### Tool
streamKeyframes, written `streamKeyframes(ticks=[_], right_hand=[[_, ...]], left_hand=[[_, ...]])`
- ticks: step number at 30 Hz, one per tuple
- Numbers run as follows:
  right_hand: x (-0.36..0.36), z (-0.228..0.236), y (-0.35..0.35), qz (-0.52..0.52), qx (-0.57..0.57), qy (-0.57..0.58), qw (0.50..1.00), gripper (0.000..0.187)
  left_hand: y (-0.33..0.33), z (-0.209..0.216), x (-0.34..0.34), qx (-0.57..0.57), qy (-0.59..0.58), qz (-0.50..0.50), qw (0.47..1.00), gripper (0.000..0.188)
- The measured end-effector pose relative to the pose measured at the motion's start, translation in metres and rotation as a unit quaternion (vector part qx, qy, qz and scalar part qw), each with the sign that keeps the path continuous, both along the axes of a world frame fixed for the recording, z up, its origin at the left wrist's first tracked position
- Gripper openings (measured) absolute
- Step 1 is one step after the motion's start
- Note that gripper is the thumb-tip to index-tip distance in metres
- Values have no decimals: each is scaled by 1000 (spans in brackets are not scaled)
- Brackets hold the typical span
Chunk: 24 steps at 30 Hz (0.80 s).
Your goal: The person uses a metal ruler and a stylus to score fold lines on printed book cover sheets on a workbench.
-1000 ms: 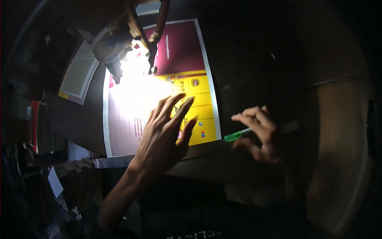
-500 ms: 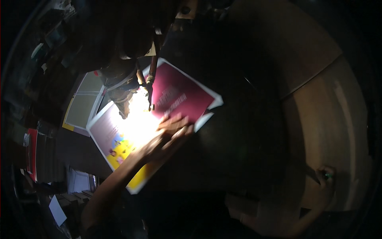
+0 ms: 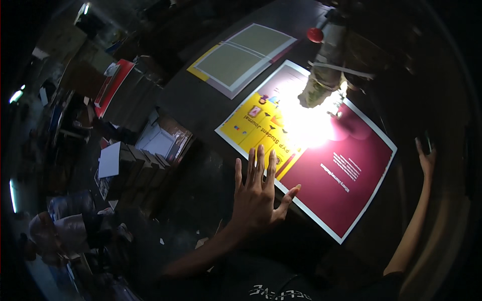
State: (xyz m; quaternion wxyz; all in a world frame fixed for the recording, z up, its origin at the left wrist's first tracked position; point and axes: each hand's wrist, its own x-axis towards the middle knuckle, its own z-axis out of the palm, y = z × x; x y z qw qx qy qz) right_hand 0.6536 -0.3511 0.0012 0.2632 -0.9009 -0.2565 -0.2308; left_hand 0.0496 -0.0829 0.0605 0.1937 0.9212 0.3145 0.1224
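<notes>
A large printed cover sheet (image 3: pixel 346 165), yellow on the left and maroon on the right with a white border, lies on the dark table under a bright light. My left hand (image 3: pixel 258 198) is palm down at its near edge, fingers spread, the fingertips over the yellow part and nothing held. Off to the right, beyond the sheet's right edge, my right hand (image 3: pixel 427 159) is raised with its fingers closed around a slim object (image 3: pixel 428 143). That object is too dark and small to name.
A lamp arm (image 3: pixel 321 85) with a red knob (image 3: pixel 315 35) hangs low over the sheet. Behind to the left lies another cover with two grey boards (image 3: pixel 246 52). Stacked boards or books (image 3: pixel 145 163) stand at left. A person (image 3: pixel 63 231) is at lower left.
The view has turned, so the sheet now appears farther right and turned. My left hand has moved from the middle of the sheet to its near edge, fingers now spread. My right hand appears higher.
</notes>
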Motion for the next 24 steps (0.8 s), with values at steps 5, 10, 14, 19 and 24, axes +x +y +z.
streamKeyframes(ticks=[5, 10, 14, 19, 24], right_hand=[[44, -36, 24, -53, -137, 178, 973, 70], [45, -20, -41, -25, -60, 55, 996, 58], [-116, 37, -75, 30, -4, 150, 988, 44], [-264, 96, -199, -19, 6, 357, 934, 42], [-337, 97, -252, 144, -95, 270, 947, 47]], left_hand=[[10, -17, -6, -13, 110, 101, 989, 110], [11, -7, -3, -32, 99, 98, 990, 110], [45, -5, -28, -9, 75, 169, 983, 118], [58, -16, -28, -32, 113, 170, 978, 128], [54, -15, -21, -34, 116, 183, 976, 128]])
